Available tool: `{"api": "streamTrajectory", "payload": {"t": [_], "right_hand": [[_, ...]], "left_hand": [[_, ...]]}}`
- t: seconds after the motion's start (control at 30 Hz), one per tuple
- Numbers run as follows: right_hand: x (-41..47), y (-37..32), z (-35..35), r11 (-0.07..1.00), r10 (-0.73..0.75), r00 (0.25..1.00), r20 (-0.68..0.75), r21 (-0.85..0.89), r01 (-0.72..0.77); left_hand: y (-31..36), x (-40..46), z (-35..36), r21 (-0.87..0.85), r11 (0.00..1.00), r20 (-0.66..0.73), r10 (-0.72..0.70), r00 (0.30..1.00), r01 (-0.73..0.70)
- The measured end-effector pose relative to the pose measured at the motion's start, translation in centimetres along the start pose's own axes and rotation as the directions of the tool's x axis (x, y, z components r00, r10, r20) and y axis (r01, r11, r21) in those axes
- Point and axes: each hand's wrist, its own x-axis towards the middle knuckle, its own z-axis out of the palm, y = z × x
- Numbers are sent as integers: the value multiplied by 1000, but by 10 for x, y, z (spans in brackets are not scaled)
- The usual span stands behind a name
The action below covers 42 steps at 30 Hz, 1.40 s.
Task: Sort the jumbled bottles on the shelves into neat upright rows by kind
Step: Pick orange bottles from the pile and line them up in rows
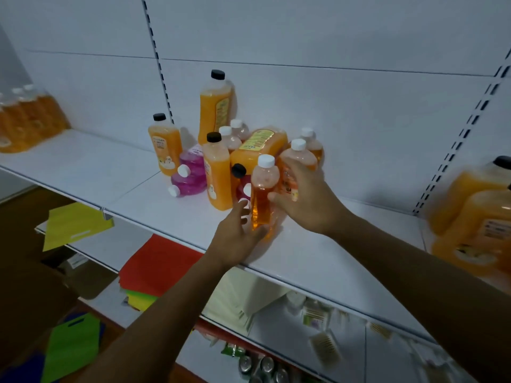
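A jumble of bottles stands mid-shelf (154, 194): opaque orange black-capped bottles (217, 172), one lying on its side (258, 146), pink bottles (190, 172) on their sides, and clear amber white-capped bottles. My left hand (237, 230) cups the base of the front amber bottle (264, 189), thumb in front and fingers on its left side. My right hand (304, 194) wraps round the amber bottle just behind (297, 157), its thumb touching the front one. Two more amber bottles (311, 142) stand behind, partly hidden.
A row of amber bottles (25, 120) stands at the shelf's far left, and large orange jugs (475, 217) at the right. A tall orange bottle (215, 109) leans on the back wall. Coloured bags (154, 264) and packaged goods lie on lower shelves.
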Motion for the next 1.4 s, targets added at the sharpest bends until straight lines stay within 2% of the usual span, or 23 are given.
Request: {"api": "streamTrajectory", "payload": {"t": [0.1, 0.27, 0.43, 0.5, 0.6, 0.67, 0.8, 0.93, 1.13, 1.4], "right_hand": [[13, 13, 12, 1000, 15, 999, 45, -4, -15], [17, 11, 14, 998, 38, 999, -21, -43, -39], [15, -19, 14, 994, 15, 999, -39, -106, -20], [17, -40, 25, 998, 19, 1000, 16, -61, -18], [27, -78, 53, 992, 32, 991, 127, 113, -46], [41, -104, 81, 980, 7, 993, 120, 198, -31], [77, -155, 153, 975, -32, 988, 153, 221, -3], [120, -203, 223, 975, -134, 971, 197, 201, 94], [182, -249, 306, 952, -210, 962, 172, 261, 161], [299, -268, 385, 952, -268, 943, 197, 204, 228]], "left_hand": [[-3, 10, 9, -28, 999, 16, 34, 999, -34], [-9, 24, 12, 9, 998, -56, 57, 997, -57], [-20, 16, -18, -48, 991, 60, 130, 990, -127], [-30, 10, -43, -91, 985, 108, 154, 982, -144], [-46, 2, -93, -152, 976, 163, 183, 970, -158], [-62, -8, -132, -204, 967, 162, 186, 969, -151], [-103, -36, -211, -302, 947, 76, 138, 988, -109], [-142, -56, -285, -307, 951, -75, 28, 997, -50], [-199, -52, -363, -304, 951, -281, -141, 949, 52], [-268, 32, -438, -177, 983, -451, -131, 883, 56]]}}
